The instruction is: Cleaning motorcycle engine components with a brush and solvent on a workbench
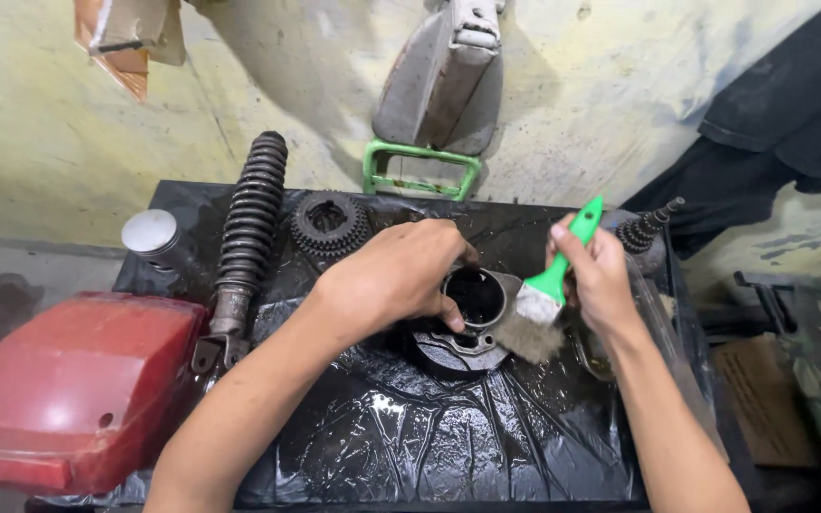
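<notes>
Brushing: the step in hand looks like scrubbing a dark, greasy metal engine cylinder with an open round bore (472, 302), which sits upright near the middle of a tray lined with wet black plastic sheet (410, 427).
Left hand: the left hand (396, 275) is clasped over the cylinder's near-left rim, thumb on the lip, steadying it.
Right hand: the right hand (596, 275) is closed around the green plastic handle of a flat paintbrush with pale, dirty bristles (544, 304); the bristles touch the cylinder's right outer wall.
Next move, as a judgement: the brush likely needs to sweep round the wall or dip into the bore, while the other hand turns the cylinder without slipping on the oily film.
Left of the cylinder: a toothed dark sprocket gear (330, 223) lies behind it, then a rusty coiled shock absorber (244, 237), then a small silver round-topped can (151, 233).
Further left: a red plastic body cover (73, 389) rests just beside the tray.
Right of the cylinder: a second dark coil spring part (648, 230) stands behind the brush hand.
Behind the cylinder: a green metal bracket (420, 171) leans against the stained yellow wall (49, 123).
</notes>
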